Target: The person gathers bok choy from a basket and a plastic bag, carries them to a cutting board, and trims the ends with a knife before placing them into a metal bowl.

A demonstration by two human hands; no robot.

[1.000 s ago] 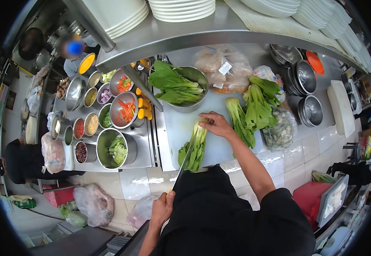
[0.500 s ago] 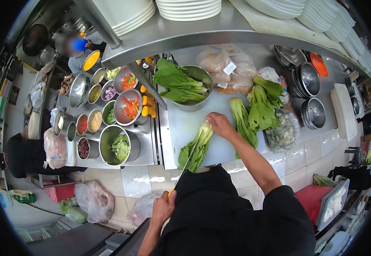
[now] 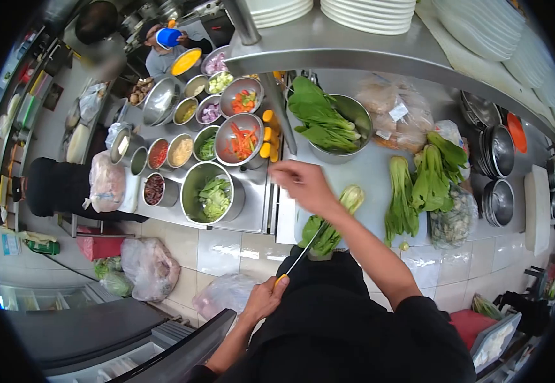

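My left hand (image 3: pixel 265 297) is closed round the yellow handle of a knife (image 3: pixel 299 256), whose blade reaches over the leaves of a bok choy (image 3: pixel 328 237). This bok choy lies on the white cutting board (image 3: pixel 380 185), its pale stem end towards the upper right. Above its leaves hovers my right hand (image 3: pixel 306 185), palm down, fingers bent and blurred; whether they pinch anything does not show. More bok choy (image 3: pixel 402 198) lies at the board's right side, and leafy greens (image 3: pixel 322 121) lean in a steel pot (image 3: pixel 354 115). A small pale-green piece (image 3: pixel 404 245) is near the board's front edge.
Steel bowls and pots of cut vegetables, one with chopped greens (image 3: pixel 213 199), stand on the left. A metal shelf (image 3: pixel 367 54) with stacked plates crosses overhead. Stacked bowls (image 3: pixel 500 201) and bagged food (image 3: pixel 453 217) are to the right. Another person (image 3: pixel 162 60) is at upper left.
My right hand has left the bok choy's stem end and moved left across it. The view has shifted, so the counter appears further right. The small pale piece now shows near the front edge.
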